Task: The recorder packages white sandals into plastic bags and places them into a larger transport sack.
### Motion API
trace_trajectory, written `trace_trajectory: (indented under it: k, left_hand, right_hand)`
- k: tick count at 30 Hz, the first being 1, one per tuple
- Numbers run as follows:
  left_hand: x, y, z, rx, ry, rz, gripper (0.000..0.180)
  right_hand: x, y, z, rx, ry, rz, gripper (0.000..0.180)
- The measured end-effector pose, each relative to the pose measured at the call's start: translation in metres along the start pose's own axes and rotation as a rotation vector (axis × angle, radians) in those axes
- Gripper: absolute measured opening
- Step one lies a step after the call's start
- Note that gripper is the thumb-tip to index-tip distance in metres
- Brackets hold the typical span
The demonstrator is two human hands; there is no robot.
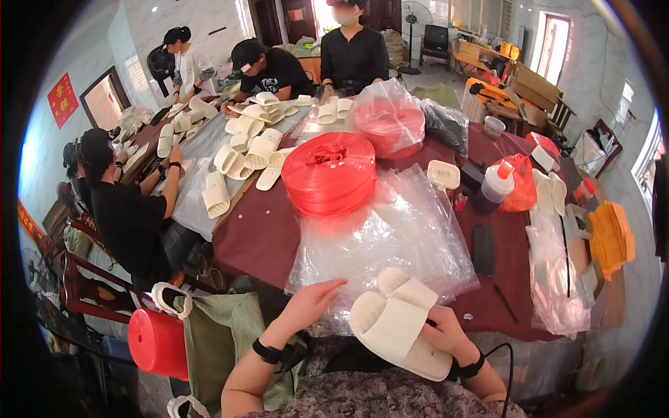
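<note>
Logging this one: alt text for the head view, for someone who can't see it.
A person's right hand grips cream slippers at the near edge of a maroon table; the left hand is open beside them. Beyond lie clear plastic, a red roll and a slipper pile, with co-workers around the table.

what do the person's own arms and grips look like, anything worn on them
The left grip and right grip are gloveless, the visible forearms sleeveless. Each wrist wears a black band: left band, right band. A thin black cable loops beside the right wrist; whether it joins the band is unclear.
</note>
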State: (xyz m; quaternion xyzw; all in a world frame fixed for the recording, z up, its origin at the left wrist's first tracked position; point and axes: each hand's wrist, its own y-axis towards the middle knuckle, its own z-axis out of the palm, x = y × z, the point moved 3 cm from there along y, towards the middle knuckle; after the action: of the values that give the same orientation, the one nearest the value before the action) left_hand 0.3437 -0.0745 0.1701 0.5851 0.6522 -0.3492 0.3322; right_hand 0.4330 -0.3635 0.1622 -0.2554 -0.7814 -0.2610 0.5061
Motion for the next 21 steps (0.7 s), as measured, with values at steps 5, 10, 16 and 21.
trace_trajectory:
  k: [5, 10, 16, 21]
  left_hand:
    - [0.011, 0.027, -0.014, -0.102, -0.326, -0.056, 0.037]
    - [0.0, 0.035, -0.013, -0.039, -0.381, 0.055, 0.04]
    - [0.008, 0.021, -0.025, 0.125, -0.466, 0.032, 0.046]
    - [-0.021, 0.012, -0.022, 0.02, -0.092, 0.02, 0.041]
  right_hand:
    - [0.023, 0.003, -0.007, -0.002, -0.052, -0.088, 0.032]
    - [0.068, 0.019, 0.031, 0.435, -0.02, -0.288, 0.035]
    - [0.039, 0.033, 0.035, 0.167, -0.154, -0.121, 0.023]
    - [0.025, 0.04, 0.026, -0.134, -0.397, 0.016, 0.027]
